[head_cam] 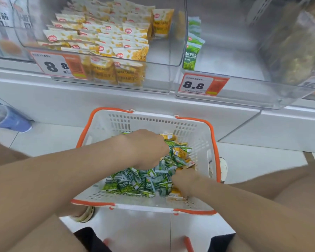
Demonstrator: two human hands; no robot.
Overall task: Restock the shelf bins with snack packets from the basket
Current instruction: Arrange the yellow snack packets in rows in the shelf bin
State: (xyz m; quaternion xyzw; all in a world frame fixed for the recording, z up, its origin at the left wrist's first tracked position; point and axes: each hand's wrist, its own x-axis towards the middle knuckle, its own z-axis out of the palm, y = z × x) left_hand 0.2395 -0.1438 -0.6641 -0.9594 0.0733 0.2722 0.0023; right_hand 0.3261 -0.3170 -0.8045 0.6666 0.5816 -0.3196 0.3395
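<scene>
A white basket with orange rim (149, 117) sits on the floor between my knees. Inside lies a heap of green snack packets (135, 182) with some yellow packets (180, 151) at the far right. My left hand (145, 148) reaches into the heap from the left, fingers curled down among green and yellow packets. My right hand (185, 180) digs into the packets near the basket's right side, fingertips hidden. Above, one clear shelf bin (162, 77) is packed with yellow packets (105, 39). The bin to its right (244, 93) holds only a few green packets (193, 48) at its left wall.
Orange price tags reading 8.8 (198, 85) hang on the bin fronts. Another bin at far right (298, 48) holds brownish goods. A blue cup-like object (13, 120) lies on the tiled floor at left. My shoes (84, 214) flank the basket.
</scene>
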